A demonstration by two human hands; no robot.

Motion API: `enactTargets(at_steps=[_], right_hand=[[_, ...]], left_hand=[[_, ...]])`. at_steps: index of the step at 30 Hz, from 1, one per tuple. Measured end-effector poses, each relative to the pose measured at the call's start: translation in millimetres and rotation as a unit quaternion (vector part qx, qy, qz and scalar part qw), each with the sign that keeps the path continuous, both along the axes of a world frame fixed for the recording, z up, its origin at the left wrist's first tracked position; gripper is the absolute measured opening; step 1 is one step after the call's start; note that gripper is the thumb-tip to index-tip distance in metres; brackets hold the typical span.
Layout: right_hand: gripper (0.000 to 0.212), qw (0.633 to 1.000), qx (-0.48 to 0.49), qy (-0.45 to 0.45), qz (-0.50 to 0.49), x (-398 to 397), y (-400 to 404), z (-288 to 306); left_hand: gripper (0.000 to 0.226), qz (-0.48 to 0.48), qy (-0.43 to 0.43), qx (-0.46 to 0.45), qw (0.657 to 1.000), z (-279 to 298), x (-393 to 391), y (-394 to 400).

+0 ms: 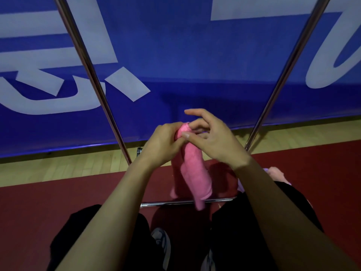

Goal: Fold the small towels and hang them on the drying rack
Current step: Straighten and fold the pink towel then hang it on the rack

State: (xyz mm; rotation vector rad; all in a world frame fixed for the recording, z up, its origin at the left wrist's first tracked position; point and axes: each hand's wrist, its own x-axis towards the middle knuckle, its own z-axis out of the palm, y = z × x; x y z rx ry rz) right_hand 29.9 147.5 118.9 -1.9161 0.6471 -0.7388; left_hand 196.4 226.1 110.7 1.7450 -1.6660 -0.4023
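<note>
A small pink towel [193,171] hangs in a narrow folded strip between my hands, above the floor. My left hand [162,143] grips its top end from the left. My right hand [213,139] pinches the same top edge with thumb and a finger, the other fingers spread above. The drying rack shows as two slanted metal poles, a left pole [93,79] and a right pole [289,75], plus a low horizontal bar [172,202] behind the towel's lower end.
A blue banner [185,55] with white lettering stands right behind the rack. More pale cloth [277,173] lies on the red floor [39,202] beyond my right forearm. My legs and shoes are below.
</note>
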Motion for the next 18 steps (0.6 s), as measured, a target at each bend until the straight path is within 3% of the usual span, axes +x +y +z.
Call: enactTargets(at_steps=[2,6,12,18], right_hand=[[0.061,1.0,0.022,0.004,-0.007,-1,-4,-5],[0.071,0.995,0.07,0.074,0.022,0,-1,-20],[0.07,0.986,-0.012,0.164,0.036,-2,2,-19],[0.068,0.99,0.007,0.131,0.044,-11,-4,-20]], left_hand=[[0.017,0.004,-0.002,-0.013,1.0,0,3,2],[0.022,0.036,0.044,-0.06,0.997,5,5,4],[0.036,0.075,0.102,-0.093,0.988,18,14,14],[0.034,0.15,0.244,-0.084,0.954,25,24,21]])
